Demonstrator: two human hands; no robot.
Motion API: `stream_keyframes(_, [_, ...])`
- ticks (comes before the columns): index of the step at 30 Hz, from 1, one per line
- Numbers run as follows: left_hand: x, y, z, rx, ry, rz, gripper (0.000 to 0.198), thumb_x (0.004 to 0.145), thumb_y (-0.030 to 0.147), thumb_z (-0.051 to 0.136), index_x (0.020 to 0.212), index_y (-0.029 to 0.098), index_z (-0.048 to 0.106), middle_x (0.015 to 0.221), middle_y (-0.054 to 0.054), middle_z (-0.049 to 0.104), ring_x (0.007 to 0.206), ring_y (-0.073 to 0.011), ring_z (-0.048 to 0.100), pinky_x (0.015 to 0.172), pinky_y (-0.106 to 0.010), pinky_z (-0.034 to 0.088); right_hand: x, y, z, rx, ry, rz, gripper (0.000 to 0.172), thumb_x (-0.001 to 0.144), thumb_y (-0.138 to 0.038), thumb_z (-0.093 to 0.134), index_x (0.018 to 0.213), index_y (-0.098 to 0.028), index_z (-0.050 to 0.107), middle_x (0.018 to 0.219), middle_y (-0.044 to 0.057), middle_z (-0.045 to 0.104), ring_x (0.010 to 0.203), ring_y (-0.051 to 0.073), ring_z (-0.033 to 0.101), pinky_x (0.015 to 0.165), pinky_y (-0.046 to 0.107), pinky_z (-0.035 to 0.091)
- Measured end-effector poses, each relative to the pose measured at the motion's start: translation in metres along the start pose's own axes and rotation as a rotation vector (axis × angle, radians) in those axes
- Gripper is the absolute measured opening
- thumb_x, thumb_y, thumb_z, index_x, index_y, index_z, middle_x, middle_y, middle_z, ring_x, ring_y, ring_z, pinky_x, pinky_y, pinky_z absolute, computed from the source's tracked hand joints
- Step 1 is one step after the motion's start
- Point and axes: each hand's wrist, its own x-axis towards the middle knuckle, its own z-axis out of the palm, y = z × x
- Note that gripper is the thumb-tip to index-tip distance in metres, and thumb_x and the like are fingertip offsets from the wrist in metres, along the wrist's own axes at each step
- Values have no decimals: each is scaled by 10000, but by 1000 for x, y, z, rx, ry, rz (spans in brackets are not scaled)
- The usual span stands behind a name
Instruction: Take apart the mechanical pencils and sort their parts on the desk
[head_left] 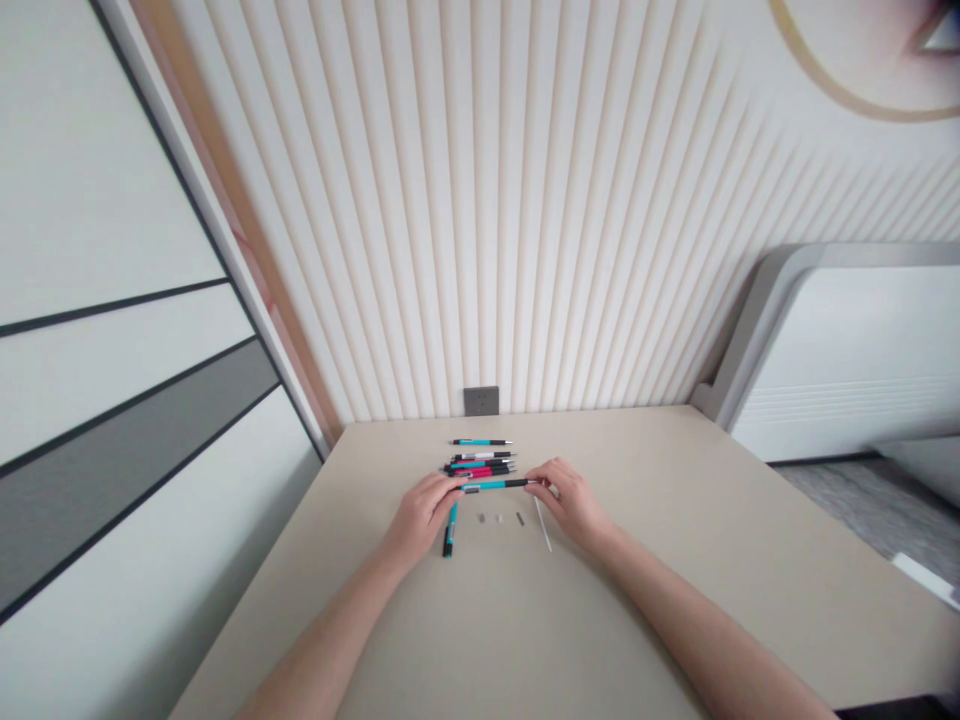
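A blue and black pen lies level between my two hands, close in front of a group of pens. My left hand is closed on its left end, and my right hand pinches its tip end. Below my left fingers is a blue pen barrel with a black end, its upper part hidden by the hand. A thin white tube slants down beside my right hand. Between the hands sit small parts: a grey piece, a pale piece and a dark spring-like piece.
Several pens in red, blue and white lie side by side behind my hands, with one blue pen farther back. The beige table meets a ribbed wall with a dark socket. A white cabinet stands left, a bed headboard right.
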Motion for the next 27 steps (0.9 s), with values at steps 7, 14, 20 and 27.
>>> stream_keyframes(7, [-2,1,1,56,-49,63,230,970,296,473,1135,204,603,911,-62,637,845,-177,613,779,-308,511,-1,8,2,-2,57,129,257,939,-373,515,801,-211,658,772,49,662,715,183,590,676,308,464])
stream_keyframes(14, [0,0,0,144,-37,45,191,968,294,473,1008,205,637,844,-50,642,819,-189,615,748,-311,506,-3,8,3,22,-4,128,317,950,-359,492,721,-210,652,670,16,639,629,154,582,654,274,458])
stream_keyframes(20, [-1,-2,2,131,-13,16,186,959,267,488,1026,206,650,871,-52,667,835,-190,632,760,-311,509,-2,2,1,42,53,33,207,919,-378,559,997,-223,672,870,61,681,813,198,619,749,316,488])
stream_keyframes(27, [-1,-4,1,129,12,35,209,961,268,480,1050,215,661,866,-57,679,825,-189,639,751,-307,518,-1,9,3,46,-15,86,320,983,-331,417,861,-216,689,857,61,711,805,192,641,785,333,485])
